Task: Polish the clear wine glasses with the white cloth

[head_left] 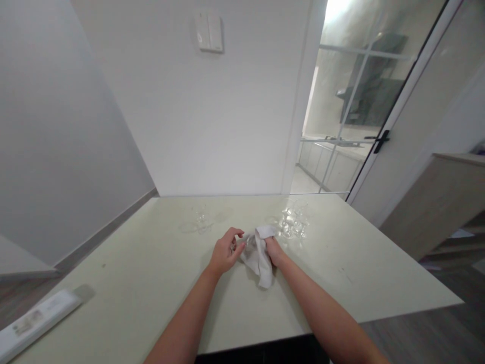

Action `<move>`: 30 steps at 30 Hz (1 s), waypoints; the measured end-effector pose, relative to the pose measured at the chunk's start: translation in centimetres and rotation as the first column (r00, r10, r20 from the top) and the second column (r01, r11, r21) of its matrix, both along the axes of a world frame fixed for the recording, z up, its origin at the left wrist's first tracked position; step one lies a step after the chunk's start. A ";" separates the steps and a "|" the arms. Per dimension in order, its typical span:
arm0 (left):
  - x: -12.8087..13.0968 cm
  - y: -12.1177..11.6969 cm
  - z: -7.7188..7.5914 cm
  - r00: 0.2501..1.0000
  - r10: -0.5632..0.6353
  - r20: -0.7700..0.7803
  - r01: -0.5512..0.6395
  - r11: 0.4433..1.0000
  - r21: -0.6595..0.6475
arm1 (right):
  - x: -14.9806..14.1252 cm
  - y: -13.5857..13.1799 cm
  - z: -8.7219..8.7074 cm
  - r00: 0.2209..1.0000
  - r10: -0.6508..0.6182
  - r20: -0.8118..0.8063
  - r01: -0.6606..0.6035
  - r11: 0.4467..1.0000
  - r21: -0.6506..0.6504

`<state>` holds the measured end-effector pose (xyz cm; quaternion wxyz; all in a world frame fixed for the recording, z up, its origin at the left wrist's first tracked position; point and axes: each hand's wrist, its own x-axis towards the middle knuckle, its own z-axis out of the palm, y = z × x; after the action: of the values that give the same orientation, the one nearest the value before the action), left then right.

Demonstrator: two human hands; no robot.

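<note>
A white cloth (259, 260) is bunched in my right hand (273, 248), its lower end hanging toward the table. Between the hands is a clear glass (249, 240), lying sideways, with the cloth against its right part. My left hand (226, 251) curls its fingers and thumb around the left end of this glass. The exact shape of the glass is hard to make out, since fingers and cloth cover much of it. Just beyond my right hand, several clear glasses (293, 222) stand in a cluster. Farther left, another clear glass (201, 218) stands by itself.
The pale table (144, 283) meets a white wall at its far edge. A white box (38, 319) lies at the near left. A glazed door (352, 106) with a black handle (381, 140) is at the back right, and a wooden shelf unit (439, 202) stands beyond the right edge.
</note>
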<state>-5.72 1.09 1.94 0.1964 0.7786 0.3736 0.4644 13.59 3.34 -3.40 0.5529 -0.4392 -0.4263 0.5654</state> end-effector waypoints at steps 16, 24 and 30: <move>0.2 1.5 -0.3 0.934 0.092 0.345 0.077 0.891 -0.448 | -0.2 -1.5 2.0 0.967 0.232 0.105 -0.245 0.960 0.136; 0.1 1.4 -0.7 0.948 0.006 0.319 0.134 0.901 -0.413 | 0.2 -1.4 1.9 0.962 0.211 0.171 -0.243 0.951 0.191; 0.0 1.5 -0.7 0.953 0.028 0.302 0.100 0.912 -0.398 | 0.3 -1.2 1.4 0.951 0.262 0.164 -0.291 0.938 0.187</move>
<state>-5.68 2.63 1.25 0.4181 0.6471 0.4135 0.4852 13.88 2.10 -2.02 0.4803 -0.3517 -0.5777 0.5585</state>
